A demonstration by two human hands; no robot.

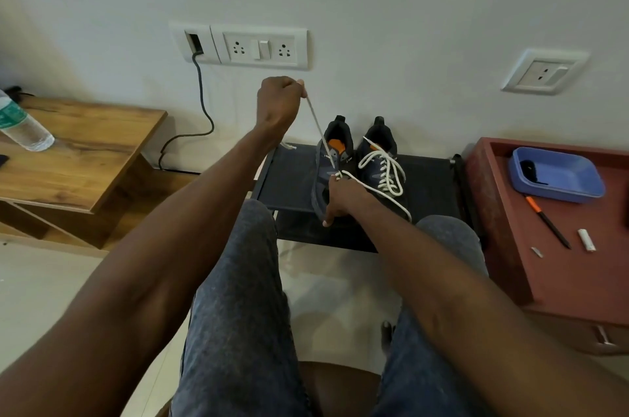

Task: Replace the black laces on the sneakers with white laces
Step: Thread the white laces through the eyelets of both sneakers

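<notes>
a pale wall (408,7) fills the upper half, carrying a switch panel (260,48) with a dark cable (204,110) hanging from it, and a single socket (544,72) further right. to the left stands a wooden desk (95,151) with a plastic water bottle (23,125) lying on it. to the right is a red-brown desk (561,273) holding a blue tray (558,174), an orange-and-black pen (546,220) and a small white tube (586,239). between them, against the wall, sits a low black rack (292,178), and on its top are the two sneakers side by side.

the person's legs in grey jeans (238,314) stretch toward the rack. the right sneaker (383,157) is laced all the way up with a white lace. the left sneaker (328,157) lies just beside it, its orange lining showing, with a white lace (318,125) threaded only near the toe.

the left hand (279,103) is raised above the rack, clenched round one end of that lace and drawing it taut up from the shoe. the right hand (340,195) lies on the front of the left sneaker, fingers curled over it and holding it down where the lace enters; the other end of the lace trails rightward past the wrist.
</notes>
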